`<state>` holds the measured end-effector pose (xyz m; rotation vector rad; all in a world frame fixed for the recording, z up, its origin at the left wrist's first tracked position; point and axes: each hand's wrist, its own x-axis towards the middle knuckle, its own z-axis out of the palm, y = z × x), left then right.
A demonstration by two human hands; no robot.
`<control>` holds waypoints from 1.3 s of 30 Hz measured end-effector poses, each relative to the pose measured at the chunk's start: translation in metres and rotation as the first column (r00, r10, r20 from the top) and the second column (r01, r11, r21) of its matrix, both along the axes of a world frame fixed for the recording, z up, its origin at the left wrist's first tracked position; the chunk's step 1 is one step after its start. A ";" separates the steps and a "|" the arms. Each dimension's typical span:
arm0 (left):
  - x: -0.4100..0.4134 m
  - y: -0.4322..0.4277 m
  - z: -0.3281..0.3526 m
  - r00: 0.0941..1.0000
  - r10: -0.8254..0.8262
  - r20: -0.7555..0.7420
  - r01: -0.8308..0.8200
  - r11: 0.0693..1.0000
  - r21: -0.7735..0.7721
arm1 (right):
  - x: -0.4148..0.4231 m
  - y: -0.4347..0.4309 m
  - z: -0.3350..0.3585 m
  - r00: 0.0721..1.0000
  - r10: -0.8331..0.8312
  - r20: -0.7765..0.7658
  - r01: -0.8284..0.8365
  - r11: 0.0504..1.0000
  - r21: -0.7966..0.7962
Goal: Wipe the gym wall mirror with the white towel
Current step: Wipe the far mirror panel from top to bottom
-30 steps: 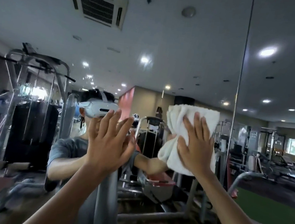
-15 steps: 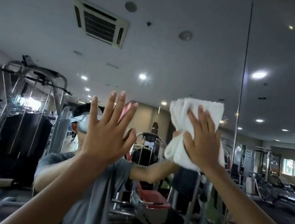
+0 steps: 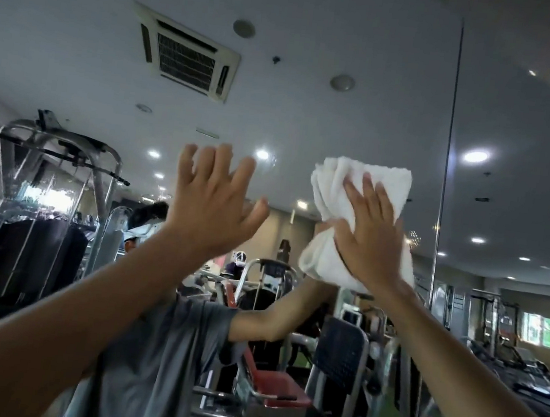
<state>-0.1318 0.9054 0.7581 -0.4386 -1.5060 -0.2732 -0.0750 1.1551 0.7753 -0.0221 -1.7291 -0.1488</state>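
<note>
Faced gym wall mirror (image 3: 355,29), spread out behind L hand (image 3: 213,208) & R hand (image 3: 370,243) & past them on every side. Noted vertical seam (image 3: 451,125) in the glass just R of the R hand. Saw reflected, above & between the hands, a ceiling AC unit (image 3: 186,57), w/ round ceiling lights (image 3: 262,154) lower down, nearer the fingertips. Saw a chrome cable machine (image 3: 44,209) reflected well L of the L hand. Made out more machines (image 3: 338,359) below the R hand, blurred. Caught own reflection below & between the hands: grey T-shirt (image 3: 161,349) & white headset (image 3: 142,229), partly hidden behind the L wrist.

Held white towel (image 3: 333,194) bunched & folded against the mirror under the R hand, w/ cloth sticking out above the fingertips & below-L of the palm. Pressed it w/ R hand laid flat on the cloth, fingers straight & slightly spread, not curled round it. Had L hand up beside it, to the L, apart from the towel, at approx. same height: unclenched, fingers straight & fanned, thumb out toward the R hand, holding nothing. Couldn't tell whether L palm touched the glass.
</note>
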 end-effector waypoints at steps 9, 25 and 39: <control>-0.022 -0.007 0.043 0.991 0.136 -0.016 -0.137 0.982 -0.132 | -0.004 0.014 -0.004 0.993 0.022 0.112 -0.078 0.845 0.530; -0.015 -0.008 0.074 0.985 0.141 -0.097 -0.151 0.982 -0.114 | -0.002 0.016 0.062 0.998 0.046 0.032 -0.052 0.973 0.226; -0.031 -0.012 0.087 0.997 0.078 -0.011 -0.079 0.991 -0.110 | -0.004 0.022 0.097 0.999 0.046 -0.010 -0.042 0.973 0.228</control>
